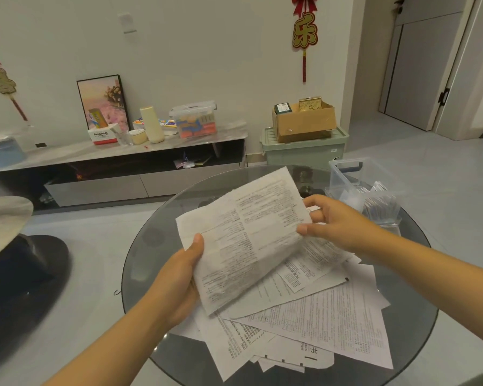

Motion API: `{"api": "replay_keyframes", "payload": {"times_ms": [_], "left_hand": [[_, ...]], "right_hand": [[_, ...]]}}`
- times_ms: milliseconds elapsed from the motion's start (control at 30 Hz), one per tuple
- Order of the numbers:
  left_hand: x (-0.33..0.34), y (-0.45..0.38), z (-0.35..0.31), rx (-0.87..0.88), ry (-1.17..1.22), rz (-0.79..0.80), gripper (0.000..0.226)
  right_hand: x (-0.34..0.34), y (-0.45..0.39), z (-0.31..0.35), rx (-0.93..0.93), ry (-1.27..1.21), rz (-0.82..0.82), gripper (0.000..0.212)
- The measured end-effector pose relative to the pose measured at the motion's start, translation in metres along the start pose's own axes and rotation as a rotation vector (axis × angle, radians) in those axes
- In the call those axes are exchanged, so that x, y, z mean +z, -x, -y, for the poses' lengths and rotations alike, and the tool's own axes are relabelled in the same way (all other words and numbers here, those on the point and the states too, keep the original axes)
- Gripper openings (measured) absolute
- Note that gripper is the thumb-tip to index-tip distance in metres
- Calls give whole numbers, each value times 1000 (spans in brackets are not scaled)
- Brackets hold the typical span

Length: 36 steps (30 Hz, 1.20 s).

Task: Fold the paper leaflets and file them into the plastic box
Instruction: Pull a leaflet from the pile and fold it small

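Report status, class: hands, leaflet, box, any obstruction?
Left hand and right hand both grip one unfolded leaflet above the loose pile. Plastic box open at right, partly filled. Nothing blocking.

A: Two bare forearms in shot, no sleeves showing on either.
B: Left hand plain: no ring, no watch, no glove.
A: Right hand likewise, wrist uncovered, short fingernails.

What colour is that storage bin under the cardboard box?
Pale green bin, seen clearly in the head view, by the wall.
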<state>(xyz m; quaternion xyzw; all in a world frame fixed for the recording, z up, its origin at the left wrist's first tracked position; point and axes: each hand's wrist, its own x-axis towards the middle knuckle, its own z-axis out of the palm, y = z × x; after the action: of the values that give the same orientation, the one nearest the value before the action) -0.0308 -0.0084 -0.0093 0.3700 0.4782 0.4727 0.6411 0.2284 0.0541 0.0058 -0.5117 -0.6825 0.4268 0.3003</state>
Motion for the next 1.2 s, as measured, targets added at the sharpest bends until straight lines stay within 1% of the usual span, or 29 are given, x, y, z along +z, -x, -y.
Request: {"api": "replay_keyframes", "payload": {"times_ms": [67, 167, 233, 267, 300, 367, 400, 467, 567, 633, 667, 733, 800, 867, 933, 1000, 1100, 1200], "left_hand": [[0, -1, 2, 9, -116, -44, 39], [2, -1, 10, 63, -501, -163, 34], [4, -3, 15, 136, -744, -193, 24], [5, -5, 16, 158, -830, -200, 23], [4, -7, 18, 158, -896, -205, 33], [-1, -13, 21, 134, -980, -213, 62], [-4, -16, 23, 129, -1029, -212, 74], [-7, -18, 26, 143, -1090, -193, 88], [-6, -16, 28, 187, -1132, -170, 98], [-7, -16, 29, 281, -1228, -190, 96], [-7, -14, 29, 352, -1295, -181, 91], [-4, -10, 26, 422, -1419, -66, 79], [2, -5, 24, 361, -1482, 90, 78], [6, -3, 27, 271, -1536, 179, 73], [9, -5, 28, 254, -1580, 230, 70], [9, -7, 28, 243, -1605, 277, 71], [9, -9, 26, 228, -1640, 327, 73], [12, -9, 22, 235, -1673, 338, 71]], "right_hand": [[-3, 0, -6, 38, 14, 27, 33], [-1, 4, -15, 86, 245, 31, 46], [2, 6, -19, 86, 374, 39, 59], [4, 7, -20, 81, 423, 49, 65], [5, 8, -21, 80, 465, 56, 69], [7, 10, -23, 71, 531, 73, 72], [8, 10, -25, 66, 557, 81, 70], [11, 11, -28, 47, 599, 96, 64], [11, 13, -29, -7, 745, 100, 57], [11, 13, -29, -73, 843, 58, 57], [12, 14, -29, -138, 853, 51, 55], [15, 16, -27, -258, 797, 110, 49], [22, 19, -26, -301, 774, 221, 49], [27, 22, -26, -306, 841, 306, 56], [29, 24, -24, -294, 891, 347, 63], [28, 24, -21, -305, 915, 354, 66], [27, 24, -18, -331, 932, 359, 66], [26, 23, -17, -340, 943, 371, 62]]}}
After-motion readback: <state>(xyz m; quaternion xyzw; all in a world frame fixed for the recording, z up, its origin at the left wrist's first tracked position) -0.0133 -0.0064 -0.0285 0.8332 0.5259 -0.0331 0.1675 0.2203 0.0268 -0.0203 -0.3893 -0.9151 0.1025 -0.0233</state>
